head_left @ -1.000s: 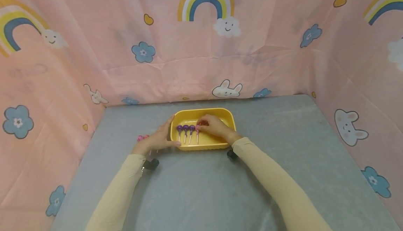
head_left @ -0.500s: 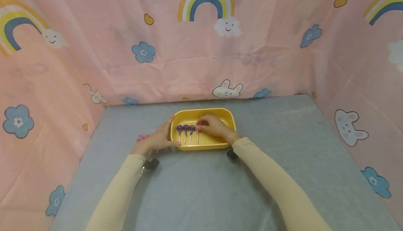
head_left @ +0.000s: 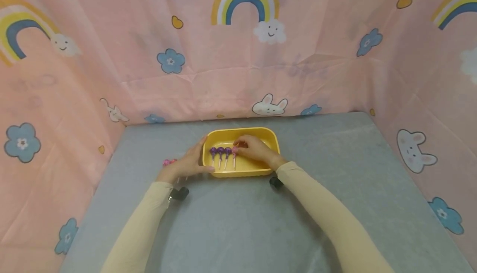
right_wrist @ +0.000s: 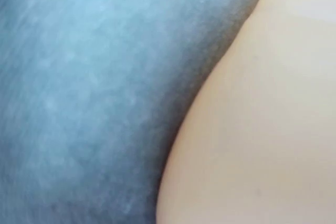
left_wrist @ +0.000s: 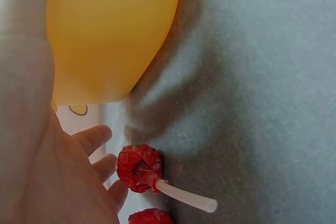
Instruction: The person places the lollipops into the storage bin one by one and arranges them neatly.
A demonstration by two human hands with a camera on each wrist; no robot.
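Note:
In the head view, a yellow tray point(head_left: 242, 173) stands on the table with three purple lollipops point(head_left: 220, 151) lying in a row at its left side. Beside them is a pink lollipop point(head_left: 234, 150), its stick pointing toward the person. My right hand point(head_left: 255, 149) reaches into the tray and pinches this candy's head between thumb and fingertips. My left hand point(head_left: 186, 166) rests against the tray's left end, thumb at the front corner and fingers stretched along the side. The left wrist view shows a red-wrapped lollipop point(left_wrist: 139, 167) on the table by the left fingertips.
More pink lollipops point(head_left: 166, 162) lie left of the tray, partly hidden by the left hand. The grey table point(head_left: 231, 223) meets a pink printed curtain point(head_left: 201, 87) at its back and sides. In the right wrist view only skin and grey surface show, blurred.

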